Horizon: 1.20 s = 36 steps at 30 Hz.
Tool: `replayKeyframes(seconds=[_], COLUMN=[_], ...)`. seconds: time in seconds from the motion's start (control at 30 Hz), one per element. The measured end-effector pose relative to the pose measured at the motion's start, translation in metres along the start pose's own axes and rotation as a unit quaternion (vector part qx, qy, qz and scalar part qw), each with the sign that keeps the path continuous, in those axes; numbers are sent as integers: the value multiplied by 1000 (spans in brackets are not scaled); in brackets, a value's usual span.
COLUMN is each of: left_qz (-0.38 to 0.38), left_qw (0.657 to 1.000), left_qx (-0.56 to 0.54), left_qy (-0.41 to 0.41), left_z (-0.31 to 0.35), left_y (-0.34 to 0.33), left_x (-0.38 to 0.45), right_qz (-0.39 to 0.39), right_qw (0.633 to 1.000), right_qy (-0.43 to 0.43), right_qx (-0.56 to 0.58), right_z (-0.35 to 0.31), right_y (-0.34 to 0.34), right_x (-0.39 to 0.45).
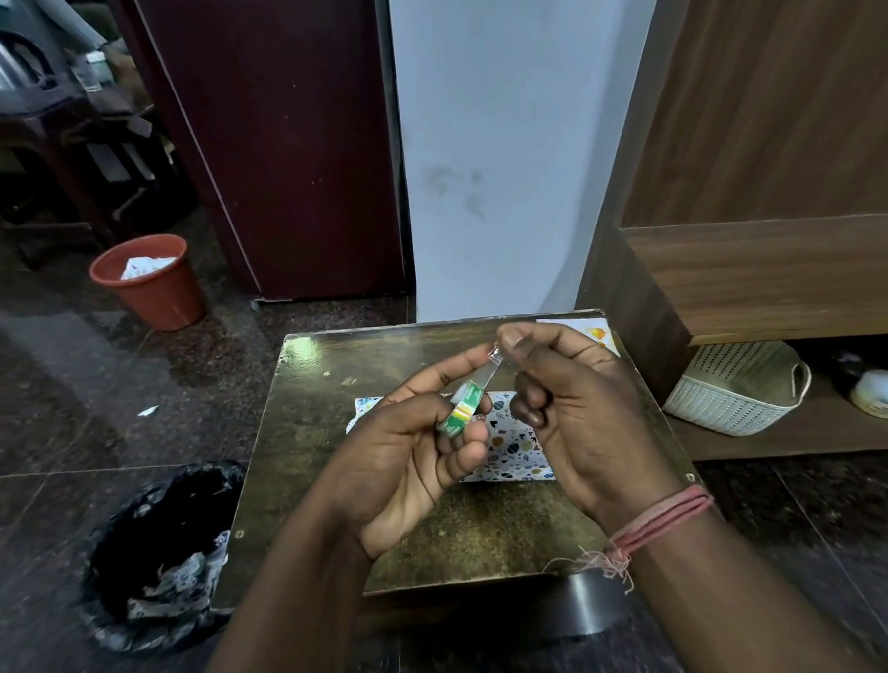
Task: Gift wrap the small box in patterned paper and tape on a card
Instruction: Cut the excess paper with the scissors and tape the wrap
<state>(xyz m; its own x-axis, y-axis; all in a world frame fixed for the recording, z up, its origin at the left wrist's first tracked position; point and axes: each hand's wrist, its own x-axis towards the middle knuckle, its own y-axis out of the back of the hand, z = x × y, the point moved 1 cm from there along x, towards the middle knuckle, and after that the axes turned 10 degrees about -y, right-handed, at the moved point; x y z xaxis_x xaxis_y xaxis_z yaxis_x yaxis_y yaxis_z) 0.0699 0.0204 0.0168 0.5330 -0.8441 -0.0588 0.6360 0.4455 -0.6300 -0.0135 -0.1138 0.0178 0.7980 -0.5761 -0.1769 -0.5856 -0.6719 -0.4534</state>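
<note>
Both hands were raised above a small dark bench (302, 426) with a mottled, glossy top. The left hand (412, 456) had its fingers curled round a small roll of tape (461, 407) with a green, white and yellow core, gripping it palm-up. A clear strip of tape (485, 370) ran up from the roll to the right hand (569, 407), whose thumb and forefinger pinched the strip's free end while the remaining fingers were folded in toward the palm. A pink thread band (662, 520) with loose frayed ends circled the right wrist. Below the hands, the small box in patterned paper (514, 446) lay flat on the middle of the bench, its white wrapping dotted with coloured shapes and partly hidden behind both hands. At the bench's far right corner lay a white card (593, 331) with orange marks, well apart from the box. On the dark stone floor, a black-lined bin (155, 557) holding crumpled scraps stood just beside the bench's left edge, and an orange bucket (146, 282) stood farther back near a dark red cabinet (277, 139). To the right, a white woven basket (738, 393) sat on a low wooden shelf.
</note>
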Motion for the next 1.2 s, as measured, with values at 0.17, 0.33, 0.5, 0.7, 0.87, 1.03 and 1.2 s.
replayKeyframes(seconds=[0.17,0.33,0.5,0.7,0.87,1.03,1.2], left_qz=[-2,6,-22,-23,-41,-40,-68], left_qw=[1000,999,994,992,986,980,976], left_qx=[-21,-31,-95,-116,-148,-181,-195], left_qy=[23,29,49,52,63,67,63], left_z=[-3,-6,-8,-13,-17,-19,-20], left_y=[0,0,4,8,12,16,19], left_x=[1,2,5,8,9,10,10], right_qz=[23,37,112,219,249,253,250], right_qw=[1000,998,987,726,677,656,661], right_qy=[-14,-32,-72,-125,-134,-128,-139], right_qx=[-15,-33,-91,-640,-680,-700,-694], right_z=[7,10,-13,-32,-13,-7,-16], right_y=[0,1,28,90,87,85,79], right_x=[1,1,10,3,-3,-5,-11])
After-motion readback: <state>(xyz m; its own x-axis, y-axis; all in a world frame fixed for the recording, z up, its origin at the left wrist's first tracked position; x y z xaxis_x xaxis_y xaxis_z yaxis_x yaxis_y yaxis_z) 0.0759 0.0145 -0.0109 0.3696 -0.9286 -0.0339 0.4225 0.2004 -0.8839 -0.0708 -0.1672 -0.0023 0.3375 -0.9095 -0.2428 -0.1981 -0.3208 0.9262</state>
